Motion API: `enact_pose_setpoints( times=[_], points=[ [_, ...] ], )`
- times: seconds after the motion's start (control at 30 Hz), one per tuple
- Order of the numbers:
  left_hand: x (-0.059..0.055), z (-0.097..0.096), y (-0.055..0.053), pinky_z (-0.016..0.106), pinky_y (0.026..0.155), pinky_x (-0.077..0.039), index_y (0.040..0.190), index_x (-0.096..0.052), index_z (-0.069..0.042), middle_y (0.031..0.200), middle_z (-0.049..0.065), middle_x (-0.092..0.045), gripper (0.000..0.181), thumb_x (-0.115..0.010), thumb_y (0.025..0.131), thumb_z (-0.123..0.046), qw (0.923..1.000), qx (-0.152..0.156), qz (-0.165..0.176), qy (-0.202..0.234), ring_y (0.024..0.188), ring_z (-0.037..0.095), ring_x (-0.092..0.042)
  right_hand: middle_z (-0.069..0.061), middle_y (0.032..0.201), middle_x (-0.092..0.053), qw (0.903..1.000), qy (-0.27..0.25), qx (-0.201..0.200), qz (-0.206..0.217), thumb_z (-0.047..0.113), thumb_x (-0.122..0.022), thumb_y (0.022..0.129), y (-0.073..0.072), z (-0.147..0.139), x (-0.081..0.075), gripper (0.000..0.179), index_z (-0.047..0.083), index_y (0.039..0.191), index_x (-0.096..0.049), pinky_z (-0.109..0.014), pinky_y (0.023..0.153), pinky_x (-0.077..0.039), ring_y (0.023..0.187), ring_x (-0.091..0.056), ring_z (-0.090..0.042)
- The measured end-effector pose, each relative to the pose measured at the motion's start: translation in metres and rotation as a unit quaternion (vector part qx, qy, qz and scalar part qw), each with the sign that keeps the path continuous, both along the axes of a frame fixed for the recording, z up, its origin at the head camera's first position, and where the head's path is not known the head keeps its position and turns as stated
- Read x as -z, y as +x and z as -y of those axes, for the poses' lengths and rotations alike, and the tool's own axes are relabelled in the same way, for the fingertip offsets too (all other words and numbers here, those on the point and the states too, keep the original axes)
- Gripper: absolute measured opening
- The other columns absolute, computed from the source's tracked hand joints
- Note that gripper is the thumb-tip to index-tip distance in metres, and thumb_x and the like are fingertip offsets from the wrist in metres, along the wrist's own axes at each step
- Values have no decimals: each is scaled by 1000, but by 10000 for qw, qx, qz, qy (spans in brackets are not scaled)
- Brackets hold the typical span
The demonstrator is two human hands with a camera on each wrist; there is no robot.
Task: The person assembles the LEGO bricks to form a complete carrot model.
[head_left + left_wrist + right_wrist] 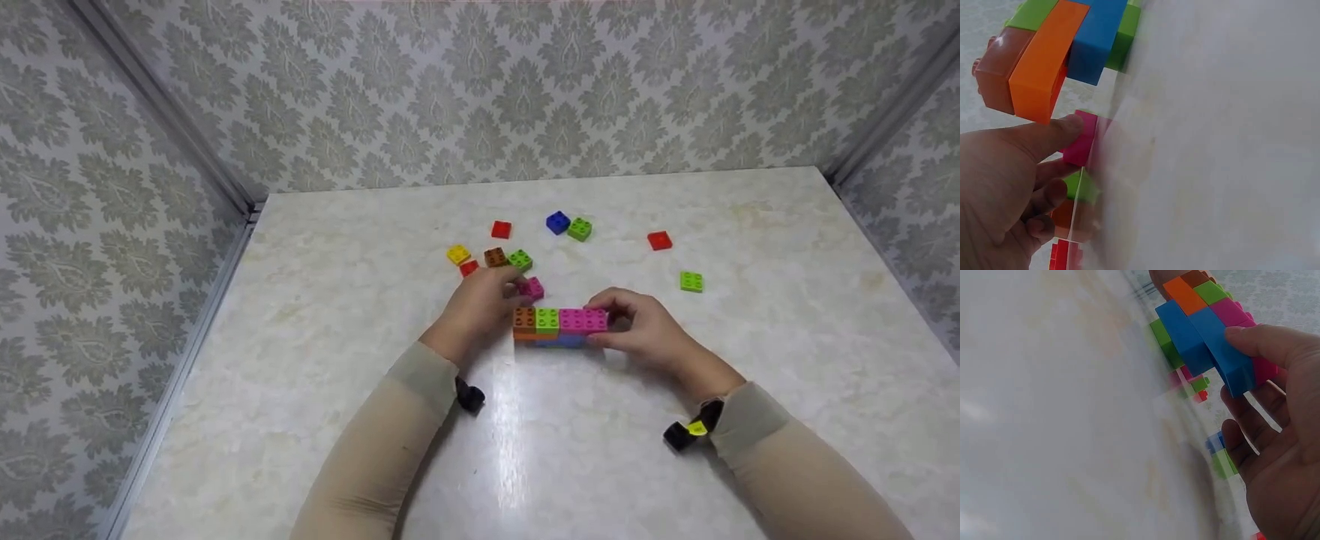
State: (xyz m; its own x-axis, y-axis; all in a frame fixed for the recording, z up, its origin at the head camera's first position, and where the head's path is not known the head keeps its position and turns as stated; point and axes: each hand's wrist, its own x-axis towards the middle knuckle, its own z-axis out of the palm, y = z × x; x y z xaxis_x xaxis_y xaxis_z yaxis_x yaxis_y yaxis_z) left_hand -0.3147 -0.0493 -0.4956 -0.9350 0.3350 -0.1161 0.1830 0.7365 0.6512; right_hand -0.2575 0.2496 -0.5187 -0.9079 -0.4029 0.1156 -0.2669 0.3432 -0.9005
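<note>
My right hand [649,330] pinches the right end of a stack of toy building bricks [581,321], thumb on the near side and fingers behind. Brown, lime green and pink bricks form its top row; below them are orange and blue bricks. In the right wrist view, a lower blue brick [1185,343] and a green brick [1166,345] show underneath. Left of the stack, my left hand [484,300] pinches a loose pink brick [1086,138] low at the tabletop, thumb against one side. Its other fingers curl loosely beside a green brick [1073,184].
Beyond the left hand lie a yellow brick [458,255], a red brick [469,268], a brown brick [495,257] and a green brick [520,260]. Farther back are a red brick [501,229] and a blue brick [557,222]. A lime brick [691,282] lies at right.
</note>
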Motion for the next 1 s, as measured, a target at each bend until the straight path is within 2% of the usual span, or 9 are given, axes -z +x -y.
enact_pose_setpoints(
  times=[0.1,0.23,0.33,0.4,0.5,0.63,0.77,0.9,1.0],
  points=[
    [5,6,6,42,118,-58,126,-79,-27,129,-7,-79,22,-83,105,-33,9997,-65,-117,225,123,16,-73,2,118,-76,10000,54,22,44,11,-93,93,1,1,1,36,13,126,-78,-24,94,-58,106,-70,-14],
    [12,18,10,41,108,-60,131,-77,-28,131,-7,-78,29,-85,104,-34,9964,-226,-170,803,113,18,-73,3,117,-77,10000,24,-16,40,12,-93,94,2,2,2,36,12,127,-78,-25,94,-57,105,-69,-14],
    [16,26,10,38,96,-57,137,-77,-26,130,-7,-77,35,-86,103,-31,9885,-465,-158,1432,105,20,-66,1,116,-77,10000,-4,-9,-8,11,-92,94,2,1,0,37,10,128,-78,-26,93,-57,105,-67,-15],
    [19,30,9,36,92,-54,138,-77,-23,129,-5,-75,35,-84,104,-27,9817,-595,-202,1796,103,20,-61,1,116,-77,10000,44,57,-20,11,-92,95,2,0,-1,37,10,129,-78,-26,93,-56,105,-67,-14],
    [20,33,6,32,91,-51,138,-78,-17,127,0,-74,36,-81,103,-21,9745,-717,-342,2100,103,19,-58,-2,118,-77,9999,116,100,-31,12,-91,95,1,0,-3,38,10,130,-77,-26,94,-56,105,-66,-15],
    [17,33,6,31,91,-50,134,-79,-13,124,6,-71,32,-79,102,-17,9710,-577,-519,2263,104,22,-59,-6,119,-77,9998,155,104,21,14,-92,96,1,1,-5,39,10,132,-77,-27,94,-56,106,-66,-16],
    [14,30,10,32,93,-49,130,-80,-12,124,6,-70,28,-77,102,-14,9647,-393,-483,2560,108,26,-58,-8,119,-77,9997,200,101,57,15,-92,96,1,2,-5,39,11,132,-77,-29,94,-55,106,-66,-17],
    [12,25,16,31,95,-49,131,-80,-12,123,5,-70,27,-75,104,-15,9563,-298,-375,2885,107,23,-57,-7,119,-77,9996,253,118,88,16,-92,96,1,2,-3,39,12,132,-77,-28,95,-55,106,-66,-18],
    [10,22,21,30,94,-49,132,-79,-10,119,6,-70,28,-74,105,-15,9515,-127,-463,3038,105,21,-56,-5,119,-77,9996,257,108,87,16,-91,96,1,2,-2,38,12,132,-77,-28,95,-56,107,-66,-18]
  ],
)
